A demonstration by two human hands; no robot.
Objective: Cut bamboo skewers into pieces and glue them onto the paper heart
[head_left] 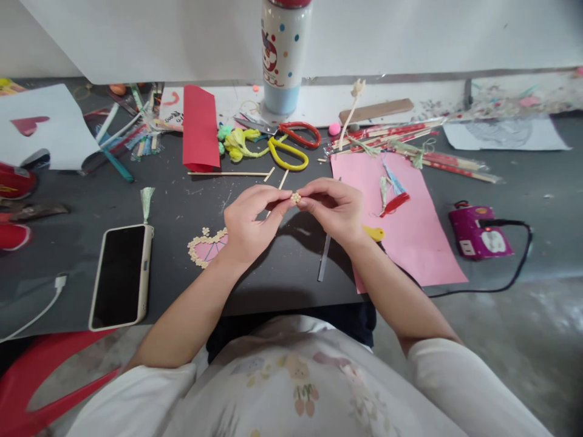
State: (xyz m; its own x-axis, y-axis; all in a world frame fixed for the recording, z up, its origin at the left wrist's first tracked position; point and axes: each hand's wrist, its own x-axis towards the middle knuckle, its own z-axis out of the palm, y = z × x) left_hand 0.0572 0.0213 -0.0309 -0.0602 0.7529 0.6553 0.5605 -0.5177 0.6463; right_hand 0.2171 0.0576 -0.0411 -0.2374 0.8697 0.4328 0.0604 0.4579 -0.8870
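Observation:
Between the fingertips of both hands is a small cream flower-shaped piece (296, 198), made of little round bits. My left hand (255, 221) pinches it from the left, and my right hand (334, 206) pinches it from the right. Partly hidden behind my left wrist lies a pink heart (210, 247) edged with similar cream pieces, with dark lines across its middle. One loose cream flower piece (206, 231) rests at its top edge. Thin wooden sticks (230, 174) lie just beyond my hands. Under my right hand a narrow grey strip (324, 258) shows on the table.
Scissors with red and yellow handles (288, 162) lie beyond my hands, near a tall bottle (283, 60). A phone (121, 276) lies at left. Pink paper (419, 243) with tassels is at right, beside a purple box (480, 233) with a black cable. Wrapped sticks (449, 161) lie behind.

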